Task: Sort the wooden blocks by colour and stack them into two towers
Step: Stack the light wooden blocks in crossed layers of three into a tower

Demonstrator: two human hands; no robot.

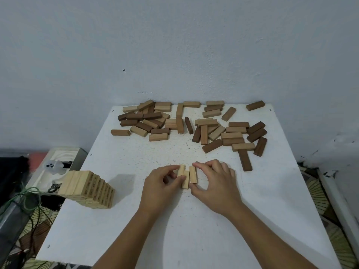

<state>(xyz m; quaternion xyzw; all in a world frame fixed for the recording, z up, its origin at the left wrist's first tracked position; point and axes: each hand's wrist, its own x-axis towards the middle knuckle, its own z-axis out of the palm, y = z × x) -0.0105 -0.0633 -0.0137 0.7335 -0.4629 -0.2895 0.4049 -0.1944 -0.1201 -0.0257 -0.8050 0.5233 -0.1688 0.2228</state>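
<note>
1. Your left hand (158, 188) has its fingers curled round the left-most of three pale blocks (186, 176) in the middle of the white table (136, 230). The thumb tip lies against the side of the middle block and the forefinger reaches over the far end of the left one.
2. Your right hand (215, 183) pinches the right-most pale block: the forefinger tip sits at its far end and the thumb at its near end, with the other fingers curled loosely behind.
3. The three pale blocks lie side by side between your two sets of fingertips, long sides close together. The middle one sits a little nearer to you than its neighbours.
4. Well to the left of your left fingers, near the table's left edge, stands a tower of pale blocks (87, 189), its top layer three blocks wide.
5. Beyond your fingertips, along the far side of the table by the wall (174, 45), lies a loose scatter of pale and dark brown blocks (190, 123), some overlapping.
6. Just beyond and to the right of your right fingers, one dark brown block (245, 160) lies apart from the heap, pointing toward you.
</note>
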